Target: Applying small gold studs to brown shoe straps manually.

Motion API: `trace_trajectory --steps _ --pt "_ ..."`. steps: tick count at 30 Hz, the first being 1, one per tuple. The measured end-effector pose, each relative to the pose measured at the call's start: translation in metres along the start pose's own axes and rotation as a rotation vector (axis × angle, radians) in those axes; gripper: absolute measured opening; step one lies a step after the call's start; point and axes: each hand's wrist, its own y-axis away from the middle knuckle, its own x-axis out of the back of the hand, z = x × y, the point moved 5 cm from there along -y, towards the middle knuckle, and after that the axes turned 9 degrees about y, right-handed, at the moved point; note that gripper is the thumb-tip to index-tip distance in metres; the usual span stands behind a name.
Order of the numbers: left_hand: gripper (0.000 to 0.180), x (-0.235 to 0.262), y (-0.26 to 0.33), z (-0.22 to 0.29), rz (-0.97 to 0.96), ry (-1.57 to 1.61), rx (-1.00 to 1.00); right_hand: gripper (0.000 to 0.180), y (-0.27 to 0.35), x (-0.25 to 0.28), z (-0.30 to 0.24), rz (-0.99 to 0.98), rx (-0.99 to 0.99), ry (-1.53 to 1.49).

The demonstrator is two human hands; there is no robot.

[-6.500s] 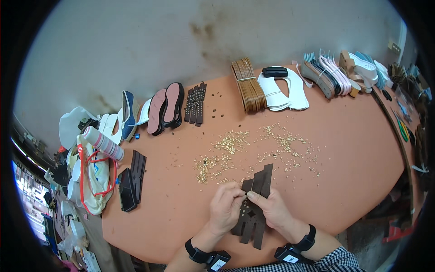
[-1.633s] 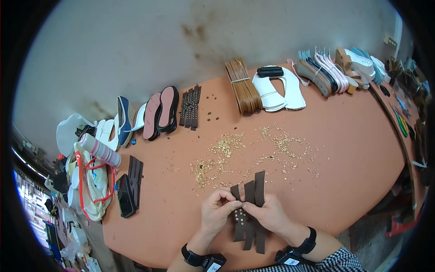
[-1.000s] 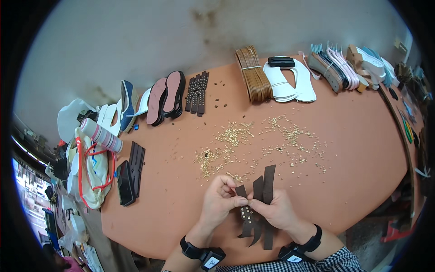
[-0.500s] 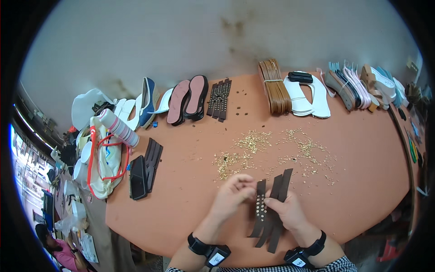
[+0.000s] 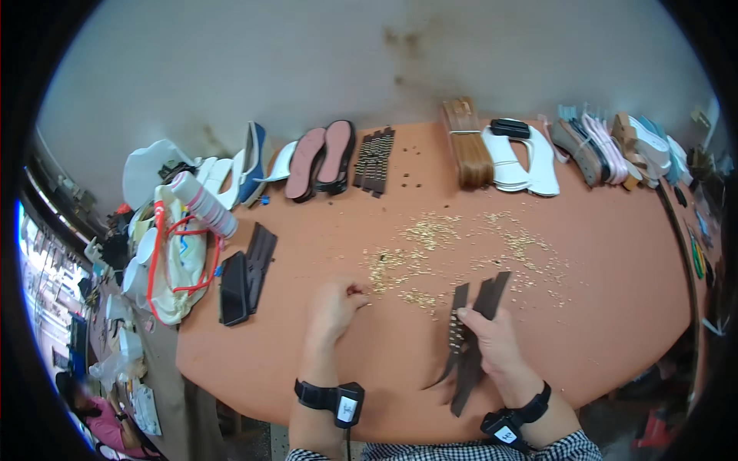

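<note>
My right hand (image 5: 498, 342) grips several dark brown straps (image 5: 470, 369), thumb on top, near the table's front edge. Small shiny studs run in rows along the left strap of the bunch. Left of it, my left hand (image 5: 336, 307) is over the table with its fingers curled together, beside the nearest scattered gold studs (image 5: 419, 298). Anything in those fingertips is too small or blurred to make out. More gold studs (image 5: 430, 233) lie in loose patches across the middle of the table.
Studded dark straps (image 5: 374, 161) lie at the back, beside pink-lined soles (image 5: 336, 157). A brown strap bundle (image 5: 467, 146) and white sole pieces (image 5: 542, 173) stand farther right. On the left are a phone (image 5: 234, 288), plain dark straps (image 5: 261, 257) and a striped can (image 5: 204, 203).
My left hand has moved away from the straps, leftward to beside the studs. My right hand has kept hold of the straps, which have shifted slightly to the right.
</note>
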Motion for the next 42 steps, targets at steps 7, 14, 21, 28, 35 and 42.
trace_trajectory --steps 7,14,21,28,35,42 --pt "0.012 -0.005 0.000 0.013 0.104 -0.237 -0.150 0.020 -0.004 -0.005 0.009 -0.199 -0.059 -0.126" --pt "0.011 -0.006 0.005 0.022 0.129 -0.358 -0.251 0.026 -0.005 -0.005 0.008 -0.221 -0.029 -0.133" --pt "0.004 -0.005 0.005 0.028 0.129 0.133 -0.032 0.019 -0.005 -0.005 0.006 -0.240 0.001 -0.177" --pt "0.009 -0.015 0.007 0.024 0.036 0.720 0.002 0.011 -0.006 -0.006 0.010 -0.220 -0.049 -0.253" --pt "0.010 -0.038 0.035 0.067 -0.082 0.956 -0.116 0.013 -0.006 -0.005 0.014 -0.203 -0.039 -0.192" --pt "0.011 -0.054 0.049 0.087 -0.188 0.918 -0.234 0.012 -0.003 -0.010 0.016 -0.225 0.021 -0.128"
